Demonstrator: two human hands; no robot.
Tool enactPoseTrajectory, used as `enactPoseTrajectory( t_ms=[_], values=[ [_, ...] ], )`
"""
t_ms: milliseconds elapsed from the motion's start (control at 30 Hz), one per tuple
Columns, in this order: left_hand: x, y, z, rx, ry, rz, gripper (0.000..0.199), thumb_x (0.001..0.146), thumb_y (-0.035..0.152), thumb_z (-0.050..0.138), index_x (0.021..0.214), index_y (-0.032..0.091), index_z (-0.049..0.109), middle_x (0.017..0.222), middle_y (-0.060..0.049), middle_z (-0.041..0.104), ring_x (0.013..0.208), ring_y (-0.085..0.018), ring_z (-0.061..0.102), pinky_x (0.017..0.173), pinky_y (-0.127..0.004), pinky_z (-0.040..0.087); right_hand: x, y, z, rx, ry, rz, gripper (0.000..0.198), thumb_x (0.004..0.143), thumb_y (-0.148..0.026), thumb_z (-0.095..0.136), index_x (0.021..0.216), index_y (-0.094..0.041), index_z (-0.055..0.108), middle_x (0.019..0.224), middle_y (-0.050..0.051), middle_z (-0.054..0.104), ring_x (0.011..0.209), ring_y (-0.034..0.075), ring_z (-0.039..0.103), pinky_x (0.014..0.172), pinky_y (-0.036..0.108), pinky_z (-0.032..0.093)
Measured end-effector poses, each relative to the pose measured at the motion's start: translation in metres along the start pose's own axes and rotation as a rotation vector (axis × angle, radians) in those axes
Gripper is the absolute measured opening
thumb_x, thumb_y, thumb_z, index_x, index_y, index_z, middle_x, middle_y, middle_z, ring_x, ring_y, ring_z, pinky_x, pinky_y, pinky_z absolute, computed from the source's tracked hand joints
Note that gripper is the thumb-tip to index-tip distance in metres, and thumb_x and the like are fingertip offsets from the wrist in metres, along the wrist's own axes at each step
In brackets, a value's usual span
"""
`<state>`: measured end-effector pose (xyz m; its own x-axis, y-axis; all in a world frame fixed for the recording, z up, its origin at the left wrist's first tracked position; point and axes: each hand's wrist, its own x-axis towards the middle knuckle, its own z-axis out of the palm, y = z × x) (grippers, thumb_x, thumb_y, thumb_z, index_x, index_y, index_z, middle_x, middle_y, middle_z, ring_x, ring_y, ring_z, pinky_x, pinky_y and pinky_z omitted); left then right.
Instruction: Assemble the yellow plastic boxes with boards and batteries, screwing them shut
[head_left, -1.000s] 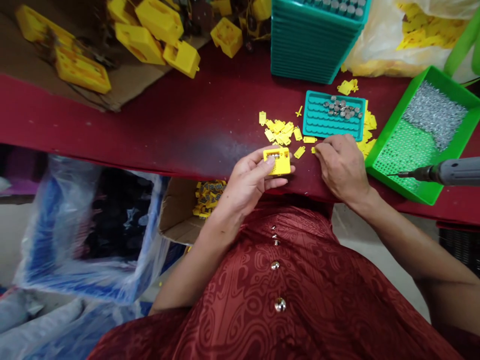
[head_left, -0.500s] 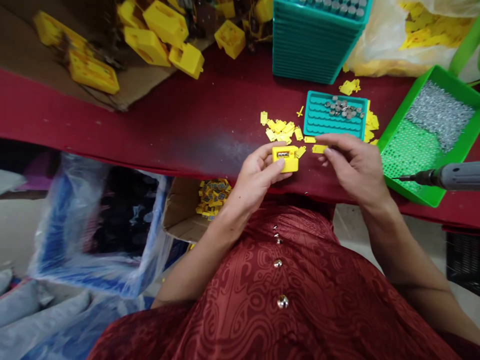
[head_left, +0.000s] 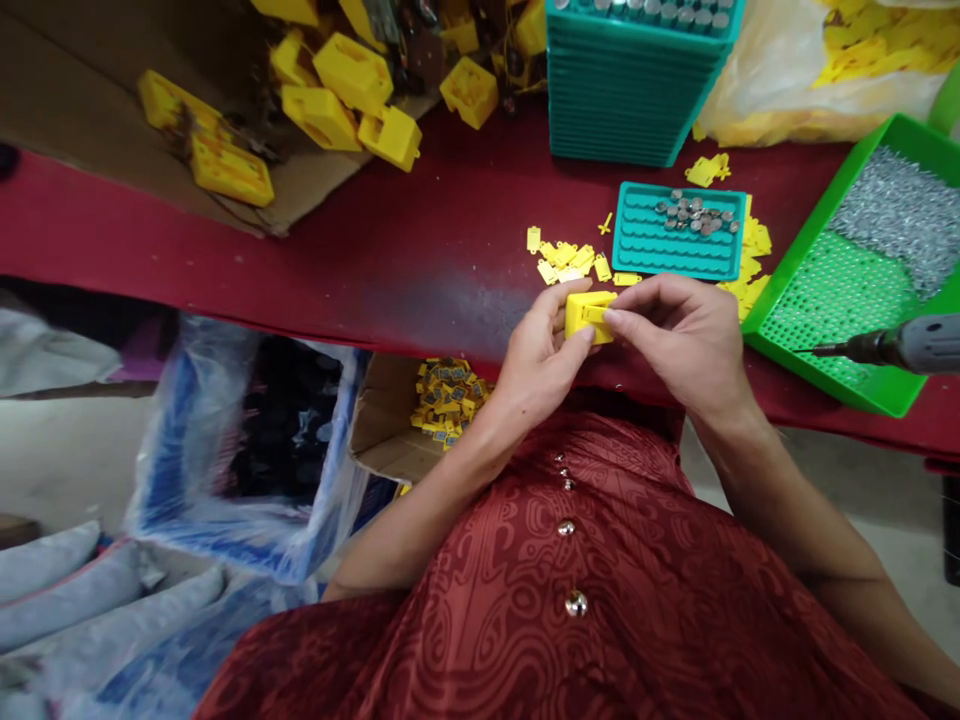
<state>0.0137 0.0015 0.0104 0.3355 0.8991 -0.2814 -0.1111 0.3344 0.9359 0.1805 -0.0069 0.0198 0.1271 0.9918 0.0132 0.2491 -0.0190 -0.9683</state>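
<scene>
My left hand [head_left: 541,350] is closed around a small yellow plastic housing [head_left: 576,318], held above the front of the red-covered table. Between the thumb and fingers of my right hand [head_left: 694,340] is a small yellow battery cover [head_left: 596,313]. It lies over the opening in the housing's face; whether it sits flush I cannot tell. Just beyond my hands lies a loose pile of similar yellow covers [head_left: 564,258]. Behind my right hand, a teal tray [head_left: 637,230] holds several button cells [head_left: 694,212].
A green basket [head_left: 889,398] of screws [head_left: 892,210] stands right, with a power screwdriver [head_left: 911,345] reaching over it. Stacked teal trays [head_left: 622,100] rise at the back. A cardboard box [head_left: 300,190] of yellow housings is back left; another box [head_left: 382,425] sits below the table edge.
My right hand has moved left, bringing the yellow cover from beside the housing onto its opening. The cells seen inside the housing are now covered. The view has shifted slightly.
</scene>
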Motion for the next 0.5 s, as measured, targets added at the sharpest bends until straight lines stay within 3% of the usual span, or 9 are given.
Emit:
enactPoseTrajectory(
  t_ms=[333,500],
  values=[
    [-0.003,-0.008,0.0,0.167,0.026,0.037,0.049,0.092,0.033,0.076,0.139,0.023,0.066,0.141,-0.011,0.076,0.122,-0.025,0.071,0.109,-0.038,0.056,0.005,0.0,-0.008,0.079,-0.058,0.107,0.008,0.077,-0.021,0.081,0.076,-0.018,0.074,0.069,-0.001,0.069,0.057,0.008,0.054,0.053,0.021,0.046],
    [-0.002,-0.009,0.002,0.161,-0.004,0.009,0.05,0.094,0.034,0.074,0.141,0.022,0.065,0.143,-0.012,0.074,0.124,-0.025,0.07,0.109,-0.037,0.057,0.006,0.003,-0.014,0.0,-0.059,0.091,0.007,0.076,-0.02,0.082,0.075,-0.018,0.075,0.071,0.0,0.07,0.06,0.009,0.055,0.057,0.023,0.049]
  ],
)
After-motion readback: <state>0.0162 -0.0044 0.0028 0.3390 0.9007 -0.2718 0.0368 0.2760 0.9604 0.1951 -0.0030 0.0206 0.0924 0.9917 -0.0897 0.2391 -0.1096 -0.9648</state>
